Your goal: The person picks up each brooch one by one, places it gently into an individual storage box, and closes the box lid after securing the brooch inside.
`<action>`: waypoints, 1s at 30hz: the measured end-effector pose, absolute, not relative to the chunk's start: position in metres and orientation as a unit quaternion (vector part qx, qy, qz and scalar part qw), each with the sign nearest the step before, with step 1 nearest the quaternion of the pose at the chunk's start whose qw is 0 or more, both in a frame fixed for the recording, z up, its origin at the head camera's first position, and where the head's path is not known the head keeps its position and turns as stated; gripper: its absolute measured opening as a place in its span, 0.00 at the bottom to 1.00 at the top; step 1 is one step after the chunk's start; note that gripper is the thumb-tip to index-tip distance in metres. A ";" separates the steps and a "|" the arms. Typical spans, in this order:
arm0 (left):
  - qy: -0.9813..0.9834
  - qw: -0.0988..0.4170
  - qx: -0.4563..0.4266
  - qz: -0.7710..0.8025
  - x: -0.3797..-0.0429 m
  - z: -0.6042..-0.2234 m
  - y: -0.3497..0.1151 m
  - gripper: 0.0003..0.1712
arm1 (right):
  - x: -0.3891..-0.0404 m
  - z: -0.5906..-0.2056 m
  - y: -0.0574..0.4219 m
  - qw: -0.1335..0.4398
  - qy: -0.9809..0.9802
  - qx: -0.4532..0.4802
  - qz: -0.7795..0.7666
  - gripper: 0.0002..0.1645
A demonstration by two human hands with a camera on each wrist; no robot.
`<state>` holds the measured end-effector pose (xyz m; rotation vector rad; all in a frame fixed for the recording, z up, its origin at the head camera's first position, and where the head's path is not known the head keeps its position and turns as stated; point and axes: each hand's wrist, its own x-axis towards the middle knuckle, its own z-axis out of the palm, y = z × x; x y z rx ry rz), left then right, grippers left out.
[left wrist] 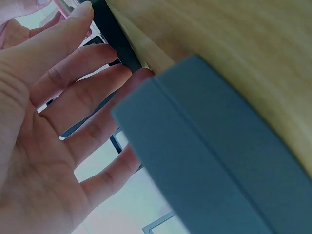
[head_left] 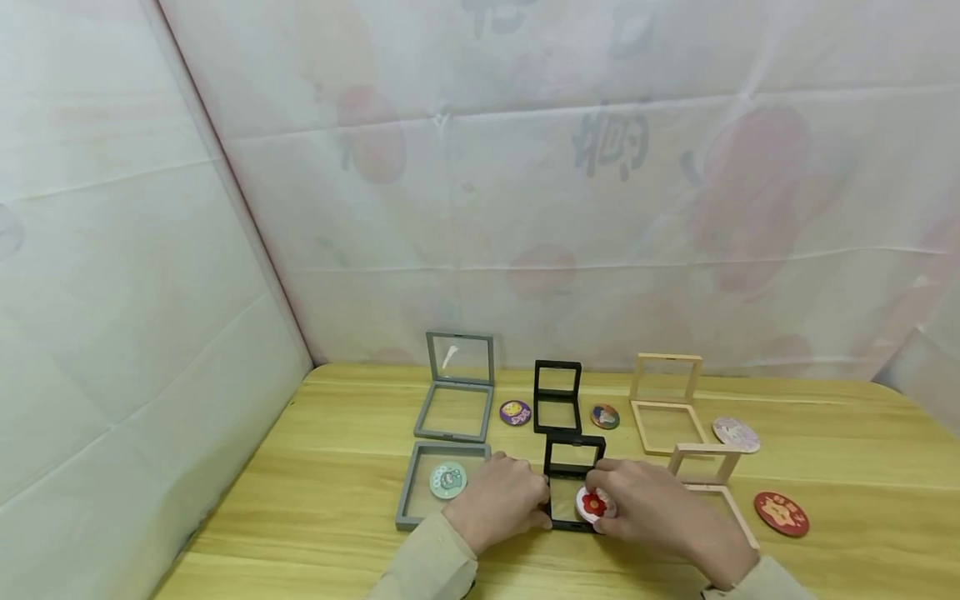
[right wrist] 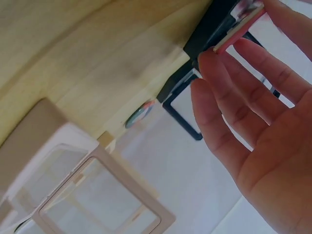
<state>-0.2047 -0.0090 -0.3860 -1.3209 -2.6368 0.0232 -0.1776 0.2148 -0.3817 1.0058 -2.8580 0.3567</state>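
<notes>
My right hand (head_left: 641,504) pinches a round white badge with a red flower (head_left: 594,504) by its edge. The badge is tilted over the lower half of an opened black display frame (head_left: 573,527), whose lid stands up behind. In the right wrist view, the badge (right wrist: 239,30) appears edge-on between thumb and fingertips. My left hand (head_left: 504,500) is at the left side of that frame, its fingertips touching the side. The left wrist view shows those fingers loosely extended along the black frame (left wrist: 117,36). Beside this hand lies a grey frame (head_left: 405,500) with a green badge (head_left: 447,481).
Farther back stand opened grey (head_left: 423,408), black (head_left: 557,431) and light wood-coloured (head_left: 647,429) frames, with purple (head_left: 515,412), multicoloured (head_left: 605,417) and pale (head_left: 736,435) badges beside them. A beige frame (head_left: 738,517) and red badge (head_left: 782,513) lie at right.
</notes>
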 end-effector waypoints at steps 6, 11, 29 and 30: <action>-0.889 0.097 -0.447 0.009 -0.204 -0.385 -0.008 0.12 | -0.176 -0.384 0.206 0.047 -0.935 0.334 0.109 0.17; -0.891 0.092 -0.444 0.017 -0.203 -0.386 -0.008 0.12 | -0.175 -0.387 0.202 0.064 -0.935 0.336 0.097 0.17; -0.894 0.083 -0.441 0.005 -0.205 -0.385 -0.009 0.12 | -0.183 -0.389 0.197 0.136 -0.914 0.375 0.078 0.17; -0.894 0.082 -0.441 0.005 -0.205 -0.385 -0.009 0.12 | -0.183 -0.389 0.197 0.138 -0.913 0.376 0.078 0.17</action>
